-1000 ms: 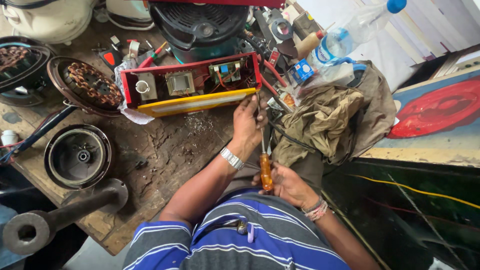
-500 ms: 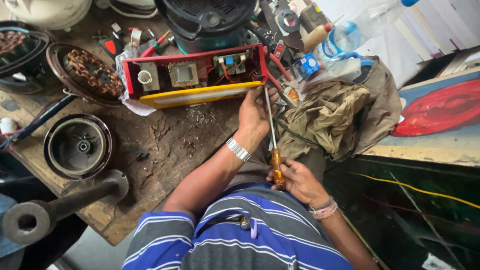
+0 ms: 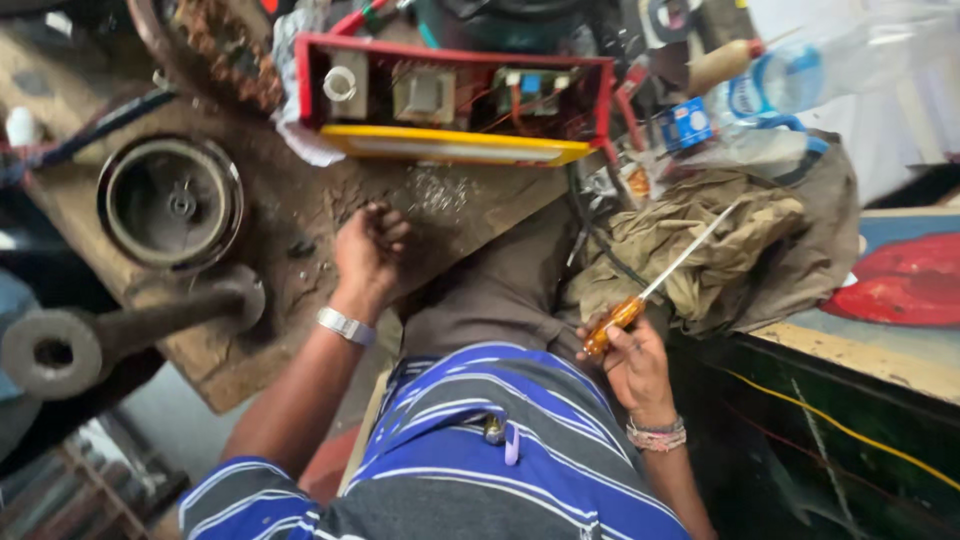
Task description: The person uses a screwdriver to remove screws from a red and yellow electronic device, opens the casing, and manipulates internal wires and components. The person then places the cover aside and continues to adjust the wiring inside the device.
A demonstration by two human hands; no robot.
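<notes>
1. Nearest the camera: striped blue, grey and white shirt (image 3: 480, 450), with brown trousers (image 3: 500, 290) just beyond it, between the two arms.
2. Screwdriver (image 3: 660, 280): translucent orange handle, long thin bright metal shaft, tilted so the tip points up and to the right over the cloth.
3. Right hand (image 3: 630, 365): fingers closed around the orange handle, thumb laid along it; beaded band on the wrist below.
4. Shaft reaching away from the right hand, crossing a crumpled khaki cloth (image 3: 720, 250) lying on the edge of the worktop; tip close to the cloth's upper folds, touching or not cannot be told.
5. Left hand (image 3: 368, 245): fingers curled loosely inward, empty, resting knuckles-down on the worn wooden worktop (image 3: 300, 310); metal watch on the wrist.
6. Screwdriver well apart from the left hand, off to its right past the trousers.
7. Left of the left hand: round dark metal housing (image 3: 172, 205) with a hub in its middle, and nearer, a heavy dark iron bar with a ring end (image 3: 120, 330).
8. Beyond the left hand: scattering of small bright filings, then an open red box with a yellow front edge (image 3: 450, 100) holding a transformer and wiring.
9. Farthest right: clear plastic bottle (image 3: 800, 80) lying on its side, small blue box beside it.
</notes>
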